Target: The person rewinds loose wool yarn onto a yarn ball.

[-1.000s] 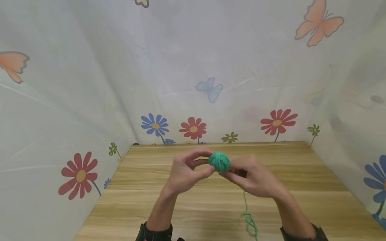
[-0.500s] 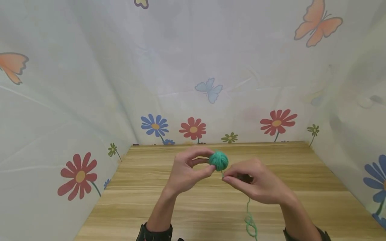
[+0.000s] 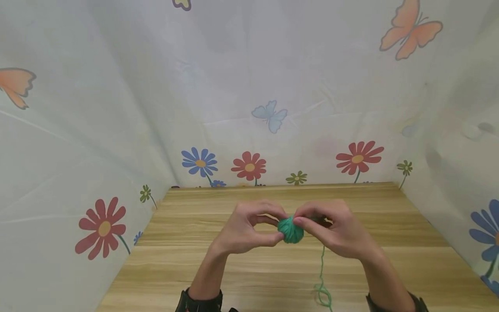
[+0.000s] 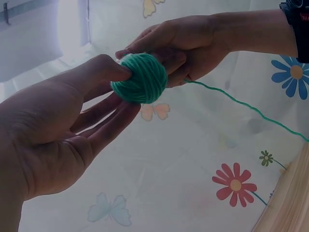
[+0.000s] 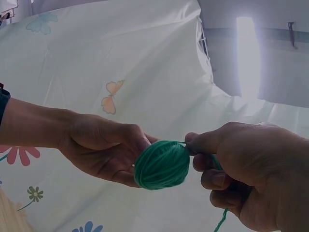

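Note:
A small ball of green yarn (image 3: 291, 231) is held above the table between thumb and fingers of my left hand (image 3: 249, 229). My right hand (image 3: 337, 227) pinches the yarn strand (image 5: 184, 142) between thumb and forefinger, close against the ball's upper right side. In the right wrist view a short length of strand runs from the ball (image 5: 162, 165) to those fingertips. Below the right hand the loose strand (image 3: 322, 264) hangs down and ends in loops on the table. The left wrist view shows the thumb pressing the ball's (image 4: 142, 78) near side.
The wooden table (image 3: 187, 268) stretches beneath both hands. A pale curtain (image 3: 218, 78) printed with flowers and butterflies encloses its back and sides. A bright light (image 5: 248, 58) shows beyond the curtain's edge in the right wrist view.
The ball has come down slightly and to the right, held in my left hand. My right hand drew away to the lower right, then came back up over the ball's upper right.

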`<state>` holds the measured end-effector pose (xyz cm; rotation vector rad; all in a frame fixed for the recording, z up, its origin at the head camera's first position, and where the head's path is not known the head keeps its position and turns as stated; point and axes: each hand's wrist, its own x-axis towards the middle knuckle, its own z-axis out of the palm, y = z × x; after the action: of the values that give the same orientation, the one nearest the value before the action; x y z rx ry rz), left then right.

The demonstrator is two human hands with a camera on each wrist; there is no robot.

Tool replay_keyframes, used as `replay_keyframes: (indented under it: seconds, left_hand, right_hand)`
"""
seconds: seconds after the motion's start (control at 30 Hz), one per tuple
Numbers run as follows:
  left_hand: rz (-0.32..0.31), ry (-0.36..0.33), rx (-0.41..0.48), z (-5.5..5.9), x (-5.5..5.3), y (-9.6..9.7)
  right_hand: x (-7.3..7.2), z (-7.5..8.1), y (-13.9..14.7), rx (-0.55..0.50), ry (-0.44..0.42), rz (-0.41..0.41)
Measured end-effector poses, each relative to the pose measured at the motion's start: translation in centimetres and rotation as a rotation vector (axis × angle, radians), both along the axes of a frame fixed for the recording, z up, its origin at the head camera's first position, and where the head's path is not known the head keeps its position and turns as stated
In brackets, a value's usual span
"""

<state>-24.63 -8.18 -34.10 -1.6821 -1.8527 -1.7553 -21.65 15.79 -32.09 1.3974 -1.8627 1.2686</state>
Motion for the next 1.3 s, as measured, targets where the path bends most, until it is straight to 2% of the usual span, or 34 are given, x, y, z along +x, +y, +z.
replay_keyframes:
  seconds: [0.17,0.33,0.5,0.63,0.73,0.97,1.13,1.3]
  left_hand:
    - [-0.056,0.005,-0.004,-0.6,-0.5,-0.1]
    - [-0.068,0.003,0.003,-0.5,-0.4,0.0]
    - [-0.074,0.002,0.019,0.2,0.3,0.0]
    - [-0.061,-0.002,0.044,1.1,1.0,0.0]
    - [-0.037,-0.010,0.072,1.4,1.3,-0.1]
    - [0.035,-0.002,0.157,-0.3,-0.2,-0.5]
    - [0.110,-0.017,0.205,-0.4,-0.4,-0.8]
    - [0.200,-0.006,0.215,0.2,0.0,-0.9]
  right_hand:
    - [-0.9,-0.8,0.3,-0.005,-0.035,-0.030]
    - [-1.5,-1.2,0.4,0.019,-0.121,-0.102]
    - [-1.8,-1.5,0.2,0.074,-0.245,-0.228]
    - [-2.0,-1.6,0.0,0.101,-0.292,-0.269]
    - [-2.1,-1.6,0.0,0.126,-0.294,-0.261]
    - [-2.1,-1.8,-0.2,0.208,-0.209,-0.147]
    - [-1.6,-1.6,-0.6,0.249,-0.174,-0.086]
    - [-1.0,-1.3,-0.9,0.287,-0.162,-0.055]
